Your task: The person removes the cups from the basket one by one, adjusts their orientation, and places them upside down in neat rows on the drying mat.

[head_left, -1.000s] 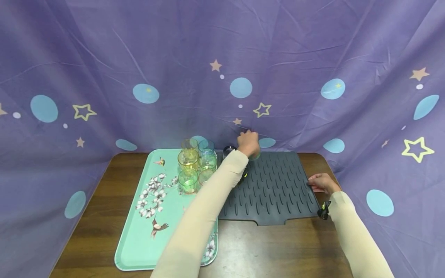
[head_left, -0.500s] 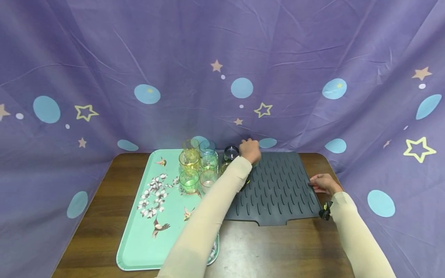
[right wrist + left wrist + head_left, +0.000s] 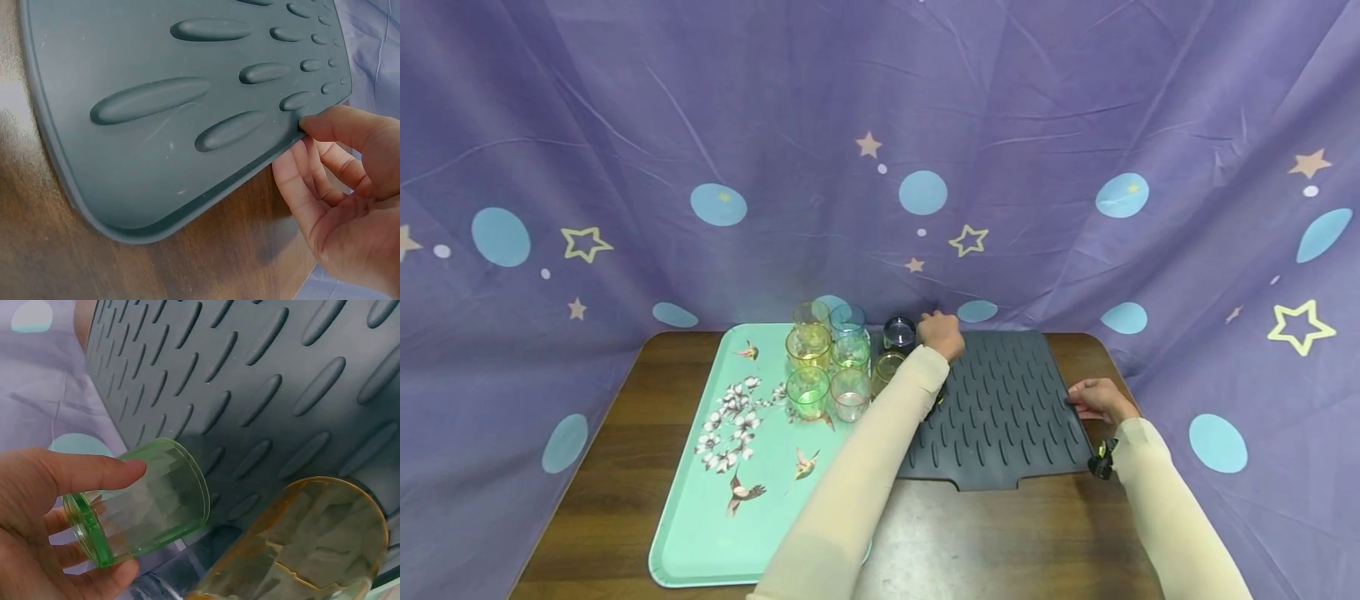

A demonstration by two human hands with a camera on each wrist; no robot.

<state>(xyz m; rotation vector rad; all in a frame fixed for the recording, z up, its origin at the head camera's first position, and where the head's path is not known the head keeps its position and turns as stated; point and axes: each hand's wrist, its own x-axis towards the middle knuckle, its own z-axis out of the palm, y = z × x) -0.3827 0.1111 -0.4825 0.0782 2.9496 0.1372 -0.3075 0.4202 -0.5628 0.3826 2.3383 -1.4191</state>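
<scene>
My left hand (image 3: 942,335) grips a green glass (image 3: 156,500) by its thick base, thumb on one side and fingers on the other. The glass's rim faces the dark grey ribbed drying mat (image 3: 1000,400); whether it touches the mat I cannot tell. Close by on the mat stand an amber glass (image 3: 312,544) and a dark glass (image 3: 899,333). In the head view the hand hides the green glass. At the mat's right edge, my right hand (image 3: 350,181) pinches the rim, its thumb on top and fingers underneath.
Left of the mat lies a mint tray (image 3: 700,533) with printed flowers and birds. Several tinted glasses, among them a yellow glass (image 3: 808,346) and a pinkish glass (image 3: 851,396), stand at its back right. A purple curtain (image 3: 820,167) hangs behind the wooden table (image 3: 970,542).
My left hand has lowered toward the mat and come slightly nearer to me and to the right. More of the amber and dark glasses shows. The right hand keeps its hold on the mat.
</scene>
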